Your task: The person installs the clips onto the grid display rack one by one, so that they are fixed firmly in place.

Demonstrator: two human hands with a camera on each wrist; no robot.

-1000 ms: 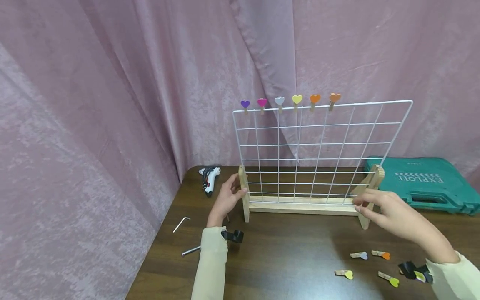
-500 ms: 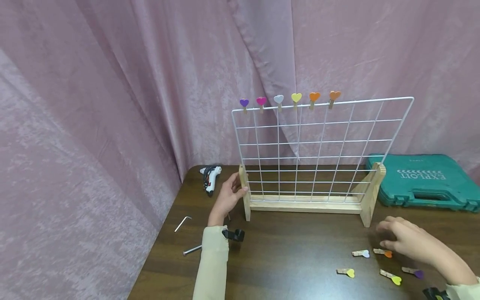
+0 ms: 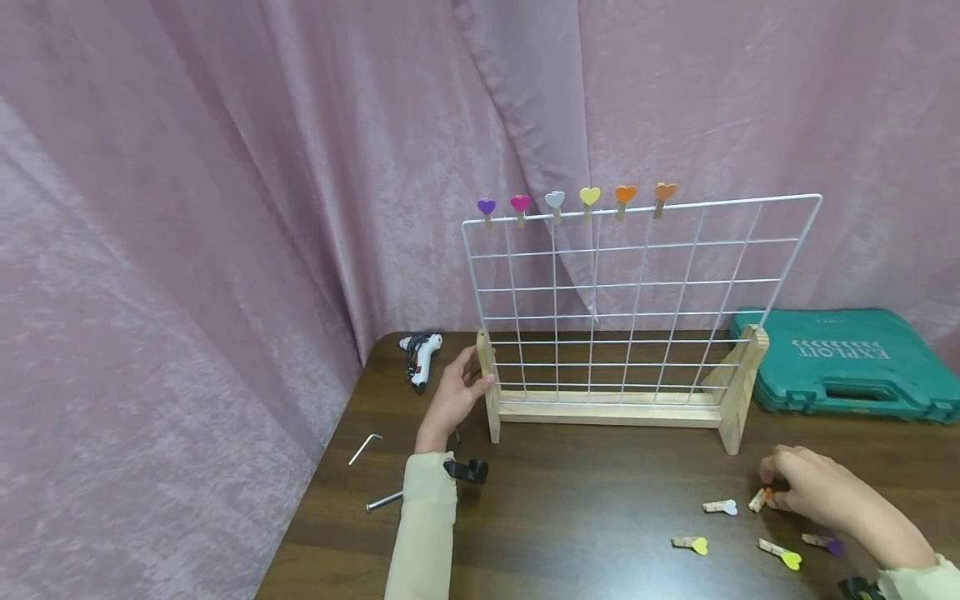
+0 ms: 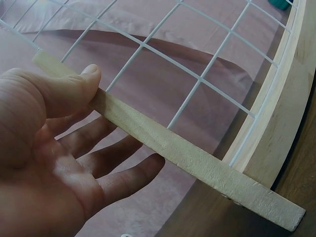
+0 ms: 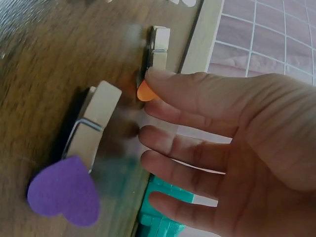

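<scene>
Right hand (image 3: 821,487): we are now pinching orange clip (image 5: 159,57), turned since earlier, apparently securing it. Left hand (image 3: 452,397): we are gripping stand post (image 4: 168,142).

- Pink velvety curtain (image 3: 187,250) fills the backdrop, falling in deep folds!
- Right of centre, an overlapping panel (image 3: 543,92) slants down to a point.
- Below, a dark brown wood-grained table (image 3: 585,500), pale light (image 3: 637,579) gleaming across its front!
</scene>
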